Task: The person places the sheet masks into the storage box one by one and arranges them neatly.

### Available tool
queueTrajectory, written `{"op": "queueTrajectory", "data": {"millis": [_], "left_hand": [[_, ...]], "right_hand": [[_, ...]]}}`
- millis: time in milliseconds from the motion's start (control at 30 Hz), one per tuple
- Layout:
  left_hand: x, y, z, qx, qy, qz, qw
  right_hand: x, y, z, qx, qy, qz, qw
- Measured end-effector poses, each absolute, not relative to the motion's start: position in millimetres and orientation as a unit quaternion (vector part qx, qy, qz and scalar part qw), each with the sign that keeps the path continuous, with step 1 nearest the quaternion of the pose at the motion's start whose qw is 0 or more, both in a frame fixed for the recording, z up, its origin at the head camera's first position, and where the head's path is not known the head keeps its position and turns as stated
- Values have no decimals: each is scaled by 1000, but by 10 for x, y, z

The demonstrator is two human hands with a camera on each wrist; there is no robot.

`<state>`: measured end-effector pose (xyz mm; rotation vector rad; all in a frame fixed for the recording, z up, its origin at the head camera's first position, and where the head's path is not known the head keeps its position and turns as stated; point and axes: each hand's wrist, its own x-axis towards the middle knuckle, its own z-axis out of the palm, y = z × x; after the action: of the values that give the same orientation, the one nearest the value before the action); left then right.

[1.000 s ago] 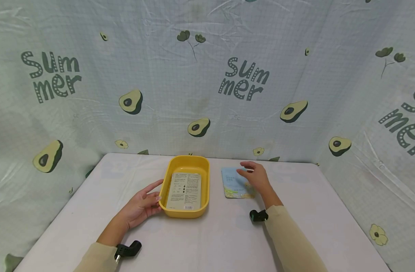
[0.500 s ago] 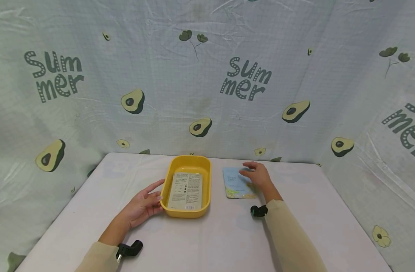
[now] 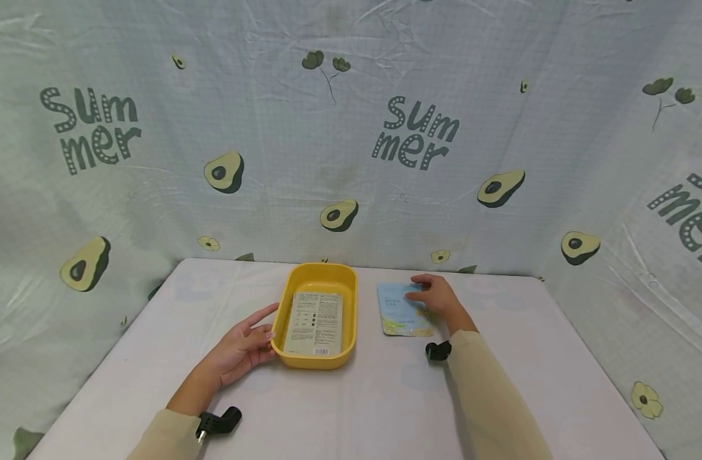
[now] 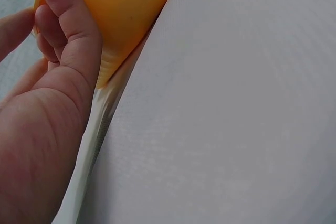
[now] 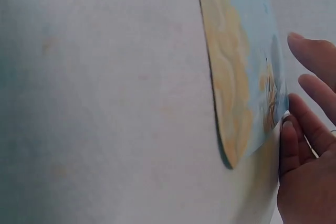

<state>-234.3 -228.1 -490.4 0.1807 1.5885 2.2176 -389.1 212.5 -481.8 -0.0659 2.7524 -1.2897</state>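
Note:
My left hand (image 3: 241,350) is at the left side of a yellow plastic tray (image 3: 351,313), its loosely extended fingers touching the tray's wall. In the left wrist view its fingers (image 4: 73,17) lie against the outside near the rim. Inside the tray lies a flat beige packet (image 3: 313,322), its printed back and barcode facing up. To the right, a flat light blue packet (image 3: 397,310) with printed text and a yellow-green lower edge lies on the table. My right hand (image 3: 439,299) overlaps its right side; in the right wrist view the fingertips (image 5: 296,103) are right at the packet's edge.
A white cloth covers the table (image 3: 351,415). Behind it hangs a pale curtain (image 3: 282,128) printed with avocados and lettering. Black wrist cameras sit on the left wrist (image 3: 218,421) and right wrist (image 3: 438,351).
Between the earlier frames the view shifts slightly. The right wrist lifts a little toward the back while its fingers stay at the blue packet. Left hand, tray and packets keep their places.

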Motion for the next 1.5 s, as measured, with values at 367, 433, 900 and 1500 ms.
{"op": "queueTrajectory", "data": {"millis": [367, 433, 900, 1500], "left_hand": [[-2353, -2277, -4929, 67, 570, 795, 199], [-2359, -2278, -4932, 64, 572, 794, 198], [-2356, -2295, -4948, 69, 566, 797, 200], [-2353, -2305, -4927, 65, 561, 798, 212]], "right_hand": [[-3937, 2140, -4798, -48, 915, -393, 75], [-3944, 2147, -4791, -53, 917, -388, 78], [-3947, 2159, -4803, -68, 924, -365, 89], [-3917, 2148, -4795, -51, 923, -370, 91]]}}
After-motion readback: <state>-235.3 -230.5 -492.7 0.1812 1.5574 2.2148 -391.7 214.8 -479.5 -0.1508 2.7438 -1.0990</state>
